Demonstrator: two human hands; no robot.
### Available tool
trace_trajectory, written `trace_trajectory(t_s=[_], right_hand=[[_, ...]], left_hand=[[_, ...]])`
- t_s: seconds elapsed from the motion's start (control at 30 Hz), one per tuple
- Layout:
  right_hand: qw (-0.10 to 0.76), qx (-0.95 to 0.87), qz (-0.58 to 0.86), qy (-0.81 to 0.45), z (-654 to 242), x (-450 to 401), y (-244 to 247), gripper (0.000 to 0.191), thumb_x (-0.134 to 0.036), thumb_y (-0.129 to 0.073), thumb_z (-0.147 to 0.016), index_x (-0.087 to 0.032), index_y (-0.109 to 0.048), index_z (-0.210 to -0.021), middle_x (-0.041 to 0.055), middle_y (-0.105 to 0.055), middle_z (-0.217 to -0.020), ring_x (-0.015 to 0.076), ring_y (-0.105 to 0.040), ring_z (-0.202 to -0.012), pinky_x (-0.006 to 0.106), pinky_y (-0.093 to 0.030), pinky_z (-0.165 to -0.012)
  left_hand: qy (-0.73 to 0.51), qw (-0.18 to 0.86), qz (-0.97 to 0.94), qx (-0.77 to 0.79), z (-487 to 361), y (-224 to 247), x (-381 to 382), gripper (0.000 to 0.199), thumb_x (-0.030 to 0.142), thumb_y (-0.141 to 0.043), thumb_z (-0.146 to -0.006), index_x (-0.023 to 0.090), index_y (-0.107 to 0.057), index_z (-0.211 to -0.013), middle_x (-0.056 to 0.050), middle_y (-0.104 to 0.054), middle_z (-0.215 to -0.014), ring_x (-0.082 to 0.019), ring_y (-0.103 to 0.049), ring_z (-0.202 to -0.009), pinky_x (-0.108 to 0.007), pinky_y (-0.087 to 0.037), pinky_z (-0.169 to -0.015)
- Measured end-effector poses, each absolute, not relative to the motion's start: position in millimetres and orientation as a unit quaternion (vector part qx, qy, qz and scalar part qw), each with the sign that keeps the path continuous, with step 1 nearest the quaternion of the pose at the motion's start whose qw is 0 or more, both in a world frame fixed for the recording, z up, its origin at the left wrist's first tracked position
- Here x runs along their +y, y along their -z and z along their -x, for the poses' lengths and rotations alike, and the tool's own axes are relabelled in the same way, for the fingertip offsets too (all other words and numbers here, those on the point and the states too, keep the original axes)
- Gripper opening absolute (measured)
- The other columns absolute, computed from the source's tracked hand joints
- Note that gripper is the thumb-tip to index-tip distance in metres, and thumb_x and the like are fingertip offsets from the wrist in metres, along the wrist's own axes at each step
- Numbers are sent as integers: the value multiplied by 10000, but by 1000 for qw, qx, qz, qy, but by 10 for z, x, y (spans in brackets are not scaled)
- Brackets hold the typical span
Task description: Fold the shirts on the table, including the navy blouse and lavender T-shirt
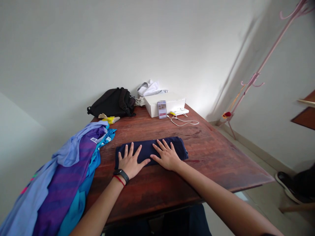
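A dark navy folded garment [147, 147] lies as a long flat bundle across the wooden table [137, 193]. Resting flat on its left half is my left hand [130, 160], fingers spread, with a dark band on the wrist. My right hand [167, 155] also lies flat on the cloth, nearer its right end, fingers apart. Neither hand grips anything. What kind of garment it is cannot be made out from the folds.
Purple, light blue and teal clothes [71, 170] drape over the table's left side. Behind stand a black backpack [108, 102], a white box [164, 98], a card [162, 109] and a white cable [184, 124]. A pink coat rack [268, 59] and a shoe [286, 183] are at right.
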State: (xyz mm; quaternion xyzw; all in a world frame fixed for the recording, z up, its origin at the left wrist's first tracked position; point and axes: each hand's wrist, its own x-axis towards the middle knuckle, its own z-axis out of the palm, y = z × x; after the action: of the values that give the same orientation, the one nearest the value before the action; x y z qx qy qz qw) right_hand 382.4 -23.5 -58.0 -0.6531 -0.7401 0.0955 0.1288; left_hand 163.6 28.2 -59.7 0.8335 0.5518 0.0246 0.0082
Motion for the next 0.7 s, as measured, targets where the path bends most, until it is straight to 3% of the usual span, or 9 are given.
trace_trajectory(t_s=[0.23,0.37,0.57,0.7], right_hand=[[121,-742,652,-102,-3838,-218,583,795,-769,-235,-939,-298,-311,-1574,80,-195,-1670,351,-117,-1540,650,-82,-1187],[122,-743,649,-110,-3841,-216,583,797,-771,-220,-938,-299,-308,-1575,80,-198,-1669,354,-117,-1539,657,-79,-1184],[139,-739,653,-94,-3838,-226,613,758,-750,-182,-954,-324,-339,-1561,67,-218,-1667,349,-133,-1537,644,-65,-1190],[130,-722,675,-78,-3924,-213,642,782,-747,-197,-954,-281,-332,-1569,100,-190,-1671,365,-112,-1538,624,-91,-1192]], left_hand=[[-29,0,-833,553,-1563,597,283,912,871,-387,-815,359,-307,-1567,-109,-142,-1666,-459,-143,-1502,-747,-186,-1103],[-34,-10,-826,562,-1503,588,290,812,799,-368,-886,356,-314,-1565,-89,-169,-1665,-449,-163,-1500,-737,-204,-1107],[-45,-32,-817,574,-1316,636,332,753,687,-365,-961,248,-335,-1571,-171,-205,-1647,-451,-200,-1490,-621,-322,-1115],[-45,-42,-825,561,-1238,662,364,741,654,-373,-975,214,-339,-1570,-195,-215,-1639,-446,-238,-1480,-578,-329,-1128]])
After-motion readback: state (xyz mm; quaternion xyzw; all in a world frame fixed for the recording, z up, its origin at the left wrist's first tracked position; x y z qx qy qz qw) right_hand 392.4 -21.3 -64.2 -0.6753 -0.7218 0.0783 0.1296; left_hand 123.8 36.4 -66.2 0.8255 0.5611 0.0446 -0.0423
